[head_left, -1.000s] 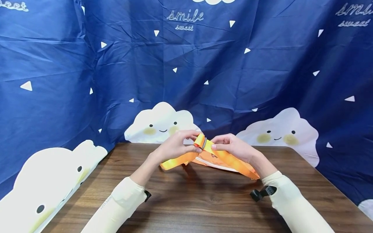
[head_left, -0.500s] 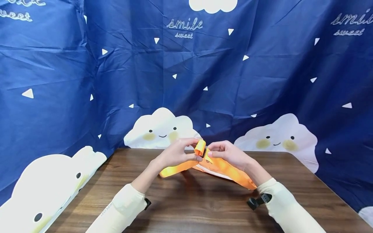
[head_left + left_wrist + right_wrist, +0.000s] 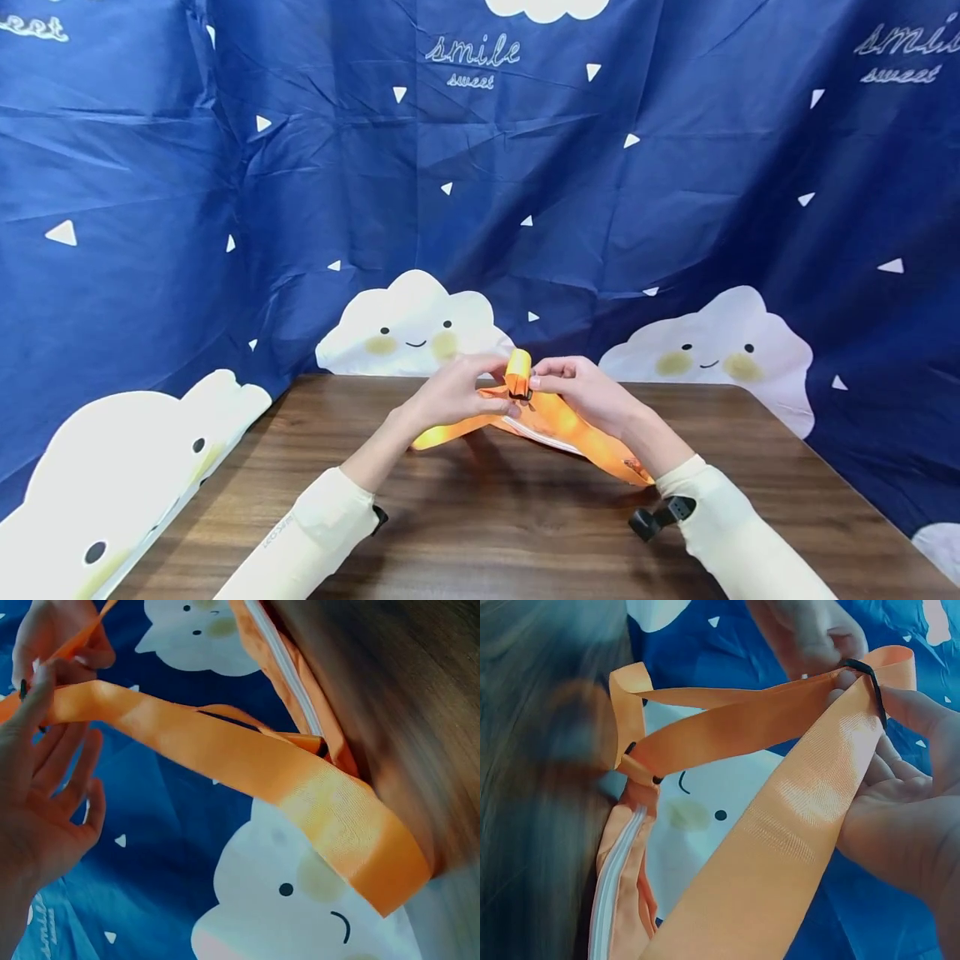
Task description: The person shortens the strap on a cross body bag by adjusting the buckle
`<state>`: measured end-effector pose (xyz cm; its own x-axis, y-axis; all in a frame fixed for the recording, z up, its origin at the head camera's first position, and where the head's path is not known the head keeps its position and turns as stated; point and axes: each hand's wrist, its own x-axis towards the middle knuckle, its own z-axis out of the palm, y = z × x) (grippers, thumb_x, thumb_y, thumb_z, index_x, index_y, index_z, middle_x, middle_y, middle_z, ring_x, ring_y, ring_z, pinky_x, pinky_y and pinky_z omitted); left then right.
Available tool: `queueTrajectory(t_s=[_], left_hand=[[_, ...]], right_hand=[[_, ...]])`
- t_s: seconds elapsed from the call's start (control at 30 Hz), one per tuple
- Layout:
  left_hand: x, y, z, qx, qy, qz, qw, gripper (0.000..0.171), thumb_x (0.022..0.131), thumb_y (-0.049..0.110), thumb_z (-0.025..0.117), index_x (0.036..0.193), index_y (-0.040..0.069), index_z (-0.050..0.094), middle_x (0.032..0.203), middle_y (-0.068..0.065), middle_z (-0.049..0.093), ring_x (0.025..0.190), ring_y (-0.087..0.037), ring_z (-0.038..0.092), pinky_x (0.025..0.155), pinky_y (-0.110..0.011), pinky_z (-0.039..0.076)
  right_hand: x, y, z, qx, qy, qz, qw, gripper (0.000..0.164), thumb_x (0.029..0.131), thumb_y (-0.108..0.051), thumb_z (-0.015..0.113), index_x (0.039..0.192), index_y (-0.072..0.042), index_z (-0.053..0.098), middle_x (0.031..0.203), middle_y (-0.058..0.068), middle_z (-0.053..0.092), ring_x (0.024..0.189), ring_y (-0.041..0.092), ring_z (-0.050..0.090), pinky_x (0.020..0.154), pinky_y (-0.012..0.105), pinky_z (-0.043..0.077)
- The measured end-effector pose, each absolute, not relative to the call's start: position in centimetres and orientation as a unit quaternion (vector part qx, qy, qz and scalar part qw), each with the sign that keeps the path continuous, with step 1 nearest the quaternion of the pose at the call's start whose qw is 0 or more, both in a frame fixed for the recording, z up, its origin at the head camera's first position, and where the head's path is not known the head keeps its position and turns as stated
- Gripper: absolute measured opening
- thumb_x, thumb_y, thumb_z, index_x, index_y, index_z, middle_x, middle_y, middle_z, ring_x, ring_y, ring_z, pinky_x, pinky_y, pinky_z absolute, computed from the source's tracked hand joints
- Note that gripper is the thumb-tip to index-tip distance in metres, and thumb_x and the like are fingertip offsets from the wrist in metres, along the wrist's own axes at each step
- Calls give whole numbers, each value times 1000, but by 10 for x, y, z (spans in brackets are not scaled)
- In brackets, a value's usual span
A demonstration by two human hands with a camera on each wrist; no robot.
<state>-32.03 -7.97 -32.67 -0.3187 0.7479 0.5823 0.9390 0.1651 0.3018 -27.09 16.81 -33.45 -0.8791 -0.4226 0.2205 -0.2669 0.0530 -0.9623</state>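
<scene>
An orange bag (image 3: 546, 421) with a white zipper lies beyond the hands, its webbing strap (image 3: 450, 432) raised off the table. My left hand (image 3: 456, 393) pinches the strap beside a dark slider buckle (image 3: 519, 396), thumb below and fingers behind. A short strap loop (image 3: 518, 368) stands up from that buckle. My right hand (image 3: 585, 390) pinches at the buckle's right side, thumb against index finger. In the right wrist view, the buckle (image 3: 880, 697) sits around the webbing, and a broad strap length (image 3: 780, 817) runs down from it.
Both hands work over a brown wood-grain table (image 3: 480, 517). Behind it hangs a blue curtain (image 3: 525, 167) printed with white clouds and triangles. Where strap meets bag, a black ring (image 3: 630, 750) shows in the right wrist view. Black wrist cameras (image 3: 660, 518) sit under the cuffs.
My right hand has shifted left, up to the buckle, covering the flat strap stretch seen before. The buckle has turned and the loop now stands more upright. My left hand keeps its pinch.
</scene>
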Motion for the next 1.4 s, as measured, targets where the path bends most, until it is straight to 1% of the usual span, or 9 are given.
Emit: queueTrajectory(t_s=[0.17, 0.37, 0.53, 0.77, 0.87, 1.03, 1.13, 1.27, 1.4], left_hand=[[-324, -80, -319, -551, -760, -297, 175, 41, 77, 28, 92, 111, 16, 73, 99, 7, 71, 90, -18, 67, 83, -28, 53], [-330, -84, -321, -544, -782, -242, 183, 43, 78, 37, 89, 114, 18, 74, 94, 7, 71, 88, -15, 66, 78, -26, 51], [-337, -91, -327, -523, -809, -210, 168, 43, 81, 43, 85, 117, 21, 73, 98, 9, 71, 94, -16, 67, 81, -27, 51], [-332, -96, -318, -521, -799, -249, 165, 54, 83, 41, 85, 130, 18, 69, 118, 6, 70, 106, -8, 63, 92, -27, 50], [-324, -92, -315, -549, -768, -294, 150, 58, 85, 39, 84, 135, 17, 65, 125, 7, 67, 110, -5, 61, 96, -27, 49], [-313, -81, -313, -595, -719, -326, 154, 56, 83, 29, 87, 133, 17, 66, 118, 13, 65, 107, -3, 57, 95, -27, 48], [-311, -82, -311, -599, -710, -338, 150, 51, 83, 24, 88, 129, 16, 67, 113, 14, 64, 106, -3, 57, 95, -27, 48], [-310, -89, -307, -586, -715, -354, 140, 49, 84, 26, 87, 128, 15, 68, 113, 13, 64, 105, -11, 60, 94, -28, 49], [-309, -91, -306, -581, -719, -355, 142, 48, 86, 32, 85, 128, 14, 68, 112, 12, 64, 105, -17, 61, 94, -28, 48]], right_hand=[[-269, 170, -322, -242, 690, -680, 52, 11, 99, -11, 66, 100, -1, 72, 99, 10, 67, 94, 25, 56, 85, 32, 49], [-265, 174, -316, -241, 616, -748, 51, 15, 100, -4, 59, 93, -6, 72, 91, 5, 69, 82, 17, 61, 75, 25, 52], [-262, 180, -314, -246, 577, -777, 61, 22, 103, -3, 51, 93, -6, 71, 91, 8, 72, 78, 22, 66, 75, 29, 56], [-264, 182, -313, -229, 634, -737, 47, 12, 101, -10, 62, 94, -4, 70, 90, 9, 69, 79, 22, 65, 76, 30, 55], [-262, 178, -316, -228, 686, -689, 48, 15, 98, -15, 68, 98, -1, 69, 89, 10, 67, 79, 21, 63, 73, 29, 55], [-259, 171, -317, -250, 720, -645, 51, 22, 97, -17, 72, 103, 3, 69, 86, 10, 69, 78, 21, 61, 68, 28, 52], [-258, 172, -316, -263, 725, -633, 63, 23, 98, -16, 70, 110, 4, 70, 92, 13, 70, 83, 22, 63, 74, 30, 54], [-258, 180, -315, -256, 736, -620, 86, 25, 100, -16, 67, 116, 2, 70, 100, 16, 70, 87, 25, 65, 78, 33, 57], [-258, 184, -315, -239, 754, -606, 85, 22, 99, -15, 68, 113, 1, 72, 95, 14, 70, 82, 24, 63, 70, 28, 56]])
